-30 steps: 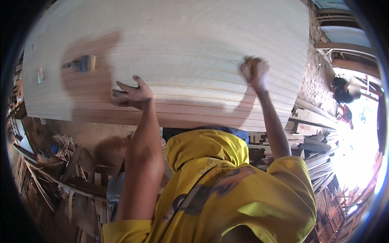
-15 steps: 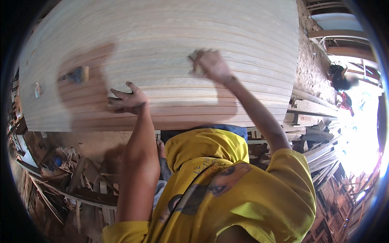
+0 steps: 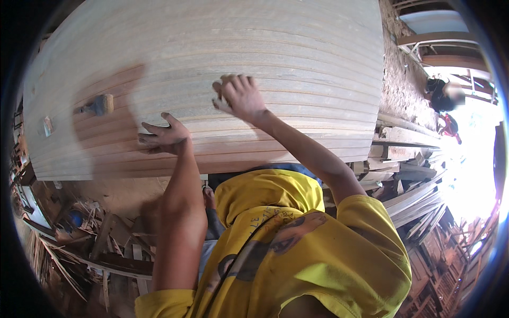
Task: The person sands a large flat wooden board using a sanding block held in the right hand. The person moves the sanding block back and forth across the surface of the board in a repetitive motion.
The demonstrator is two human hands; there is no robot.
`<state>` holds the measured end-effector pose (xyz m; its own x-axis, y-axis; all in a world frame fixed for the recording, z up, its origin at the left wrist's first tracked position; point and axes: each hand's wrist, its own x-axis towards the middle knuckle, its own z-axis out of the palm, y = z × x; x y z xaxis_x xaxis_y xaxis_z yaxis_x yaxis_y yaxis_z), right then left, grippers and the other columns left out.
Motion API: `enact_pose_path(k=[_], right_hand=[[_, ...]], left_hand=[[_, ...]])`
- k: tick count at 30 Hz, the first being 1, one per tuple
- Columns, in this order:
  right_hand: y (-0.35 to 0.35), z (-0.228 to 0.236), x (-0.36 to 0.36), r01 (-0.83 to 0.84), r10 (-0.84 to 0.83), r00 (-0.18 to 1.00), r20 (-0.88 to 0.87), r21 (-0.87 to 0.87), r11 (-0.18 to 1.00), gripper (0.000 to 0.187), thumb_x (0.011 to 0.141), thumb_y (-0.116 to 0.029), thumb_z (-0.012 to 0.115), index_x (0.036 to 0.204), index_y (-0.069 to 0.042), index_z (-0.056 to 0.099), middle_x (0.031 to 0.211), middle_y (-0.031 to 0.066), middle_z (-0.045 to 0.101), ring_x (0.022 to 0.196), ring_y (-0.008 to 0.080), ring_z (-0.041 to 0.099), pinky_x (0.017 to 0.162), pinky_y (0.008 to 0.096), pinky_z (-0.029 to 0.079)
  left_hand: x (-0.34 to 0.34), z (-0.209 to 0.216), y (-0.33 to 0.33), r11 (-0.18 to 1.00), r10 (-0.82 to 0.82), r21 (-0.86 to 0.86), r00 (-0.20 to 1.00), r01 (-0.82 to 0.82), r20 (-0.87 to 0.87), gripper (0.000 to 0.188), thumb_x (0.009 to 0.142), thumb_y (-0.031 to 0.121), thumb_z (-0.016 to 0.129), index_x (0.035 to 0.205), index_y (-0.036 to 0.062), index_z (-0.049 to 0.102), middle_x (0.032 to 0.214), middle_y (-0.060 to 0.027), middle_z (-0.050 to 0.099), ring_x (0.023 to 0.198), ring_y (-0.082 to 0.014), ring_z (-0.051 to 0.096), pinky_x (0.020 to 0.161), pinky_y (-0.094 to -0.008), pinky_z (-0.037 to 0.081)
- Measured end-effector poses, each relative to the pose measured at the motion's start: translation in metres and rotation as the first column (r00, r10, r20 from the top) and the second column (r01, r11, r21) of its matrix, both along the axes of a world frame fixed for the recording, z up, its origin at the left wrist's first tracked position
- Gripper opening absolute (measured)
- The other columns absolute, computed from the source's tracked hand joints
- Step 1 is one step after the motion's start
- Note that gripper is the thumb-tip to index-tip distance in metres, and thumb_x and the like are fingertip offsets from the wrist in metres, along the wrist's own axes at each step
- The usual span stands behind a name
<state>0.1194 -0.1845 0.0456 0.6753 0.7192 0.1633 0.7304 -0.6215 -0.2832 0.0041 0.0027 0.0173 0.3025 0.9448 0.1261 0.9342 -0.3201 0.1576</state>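
Note:
A large pale wooden panel (image 3: 297, 58) with many parallel grooves lies in front of me. My left hand (image 3: 165, 135) rests on its near part, fingers spread, holding nothing. Farther up and to the right, my right hand (image 3: 241, 98) is curled at the surface over a small brownish piece (image 3: 228, 80). The fingers mostly hide that piece, so its exact kind is unclear. A wide paintbrush (image 3: 102, 105) with a dark handle and tan bristles lies on the panel left of my left hand. Near the left edge sits a small pale packet (image 3: 46, 126).
Stacked planks and offcuts (image 3: 413, 185) lie beyond the panel's right end. Scrap wood (image 3: 116, 238) and a round blue thing (image 3: 76, 218) are on the ground at lower left. Another person (image 3: 440, 95) in dark clothing is at far right, with something red nearby.
My right hand has swept left and slightly nearer across the panel, still curled over the piece. My left hand stays almost in place, fingers still spread.

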Motion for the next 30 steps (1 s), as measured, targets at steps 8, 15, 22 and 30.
enact_pose_path(k=[8, 15, 22, 30], right_hand=[[-0.051, 0.013, 0.076, -0.015, 0.001, 0.996, -0.094, -0.153, 0.988, 0.037, 0.084, -0.046, 0.065, 0.103, -0.015, 0.06, 0.101, 0.0025, 0.06, 0.097, 0.0218, 0.055, 0.084, 0.0423, 0.043], [-0.167, -0.018, 0.156, 0.875, -0.88, 0.461, 0.118, 0.104, 0.472, 0.057, 0.076, -0.057, 0.065, 0.095, -0.004, 0.055, 0.1, 0.0167, 0.055, 0.102, 0.0357, 0.05, 0.086, 0.05, 0.039], [-0.067, -0.007, 0.04, 0.415, -0.414, 0.908, 0.065, 0.002, 0.91, 0.039, 0.084, -0.047, 0.062, 0.102, -0.013, 0.059, 0.094, 0.0078, 0.055, 0.084, 0.0245, 0.054, 0.074, 0.0449, 0.041], [-0.06, 0.007, -0.039, -0.132, 0.134, 0.99, -0.049, 0.035, 0.991, 0.051, 0.086, -0.05, 0.061, 0.124, -0.017, 0.052, 0.116, 0.0069, 0.052, 0.107, 0.024, 0.05, 0.087, 0.0413, 0.044]], left_hand=[[-0.002, -0.001, -0.002, 0.999, 0.021, -0.028, 0.997, -0.019, 0.067, 0.078, 0.087, 0.055, 0.043, 0.144, 0.0022, 0.03, 0.146, -0.0322, 0.02, 0.14, -0.0443, 0.013, 0.109, -0.0657, 0.007], [0.002, 0.003, -0.006, 1.0, 0.012, -0.026, 0.998, -0.01, 0.069, 0.078, 0.088, 0.054, 0.042, 0.144, 0.0017, 0.03, 0.146, -0.0326, 0.021, 0.14, -0.0444, 0.014, 0.111, -0.0616, 0.005], [0.001, 0.006, -0.004, 0.997, 0.028, -0.074, 0.998, -0.033, -0.06, 0.077, 0.091, 0.056, 0.037, 0.146, 0.0048, 0.023, 0.149, -0.0287, 0.014, 0.14, -0.0451, 0.007, 0.11, -0.0612, 0.012], [0.003, 0.009, -0.005, 0.998, 0.009, -0.068, 0.998, -0.013, -0.055, 0.077, 0.092, 0.057, 0.037, 0.146, 0.0034, 0.023, 0.149, -0.0298, 0.014, 0.141, -0.0429, 0.009, 0.111, -0.0605, 0.009]])
